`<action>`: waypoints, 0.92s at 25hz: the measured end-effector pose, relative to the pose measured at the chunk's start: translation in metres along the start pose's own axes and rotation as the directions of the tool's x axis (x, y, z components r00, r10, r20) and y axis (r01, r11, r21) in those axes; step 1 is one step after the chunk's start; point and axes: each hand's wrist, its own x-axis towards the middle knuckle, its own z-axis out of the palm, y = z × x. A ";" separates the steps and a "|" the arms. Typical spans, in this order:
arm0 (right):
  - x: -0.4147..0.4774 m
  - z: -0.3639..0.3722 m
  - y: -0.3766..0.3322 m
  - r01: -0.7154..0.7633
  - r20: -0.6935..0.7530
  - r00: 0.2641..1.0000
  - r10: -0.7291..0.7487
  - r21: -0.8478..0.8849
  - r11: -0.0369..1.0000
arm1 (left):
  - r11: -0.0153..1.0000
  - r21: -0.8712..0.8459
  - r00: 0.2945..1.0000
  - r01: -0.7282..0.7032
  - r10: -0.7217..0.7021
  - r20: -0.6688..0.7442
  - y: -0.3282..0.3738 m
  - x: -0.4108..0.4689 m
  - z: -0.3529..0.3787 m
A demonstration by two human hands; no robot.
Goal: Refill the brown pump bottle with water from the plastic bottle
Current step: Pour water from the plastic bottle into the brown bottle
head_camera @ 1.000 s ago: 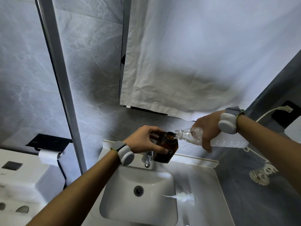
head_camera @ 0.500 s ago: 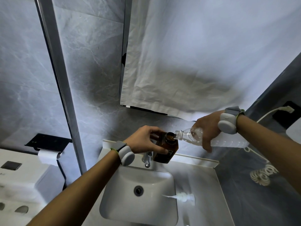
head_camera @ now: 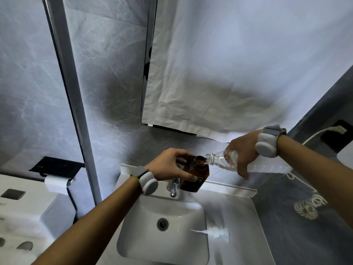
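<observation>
While the left hand (head_camera: 170,165) grips the brown pump bottle (head_camera: 196,175) above the sink's (head_camera: 133,226) far rim, the right hand (head_camera: 241,154) clasps the tilted plastic bottle (head_camera: 267,166), mouth touching the opening. Risk: over-tilting; water would overshoot the narrow neck and spill.

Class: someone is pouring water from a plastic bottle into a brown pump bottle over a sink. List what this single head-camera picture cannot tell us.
- Fill level in the brown bottle: dark glass, and the left hand covers its side.
- Water stream at the plastic bottle mouth: too small.
- Bottle label: too small.
- White pump head by the sink: blurred.
</observation>
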 end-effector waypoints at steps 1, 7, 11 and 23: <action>-0.001 0.001 0.000 -0.005 0.004 1.000 0.005 0.006 1.000 | 1.000 0.002 1.000 0.000 0.000 0.004 0.000 0.000 0.000; -0.004 -0.002 -0.003 -0.022 0.005 1.000 0.022 0.008 1.000 | 1.000 0.015 1.000 -0.001 0.001 0.002 0.001 -0.001 -0.001; -0.006 -0.003 -0.004 -0.033 0.011 0.999 0.034 -0.009 0.999 | 1.000 0.013 1.000 -0.002 0.002 0.010 0.003 -0.002 -0.001; -0.012 -0.006 -0.011 -0.066 0.033 0.997 0.068 -0.070 0.995 | 1.000 0.008 1.000 -0.025 0.025 0.018 0.001 -0.005 0.000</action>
